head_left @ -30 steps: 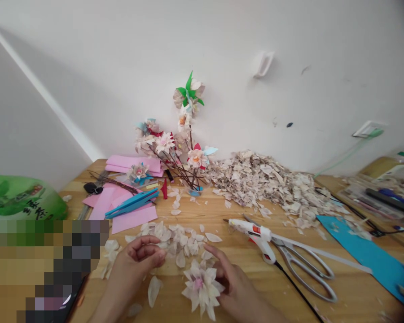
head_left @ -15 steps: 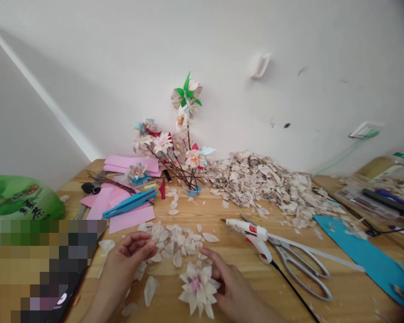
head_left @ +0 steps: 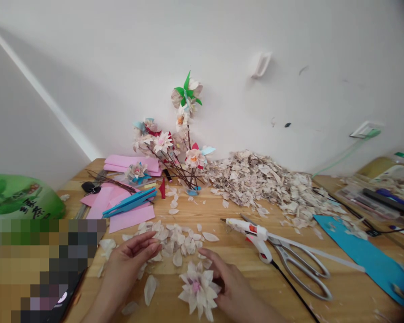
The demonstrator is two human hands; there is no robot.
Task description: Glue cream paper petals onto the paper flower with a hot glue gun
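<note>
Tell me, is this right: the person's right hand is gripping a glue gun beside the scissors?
Not quite: the head view shows the right hand isn't gripping the glue gun. It's beside a paper flower, while the glue gun lies on the table, beside the scissors.

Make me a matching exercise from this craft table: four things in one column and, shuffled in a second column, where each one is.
Things:
1. Blue plastic tweezers
2. White petal flower
3. Steel scissors
4. Heap of pale petal scraps

Places:
A. Against the wall
B. Partly under the hot glue gun
C. On the pink paper
D. Beside the right hand

Pairs: 1-C, 2-D, 3-B, 4-A
</note>
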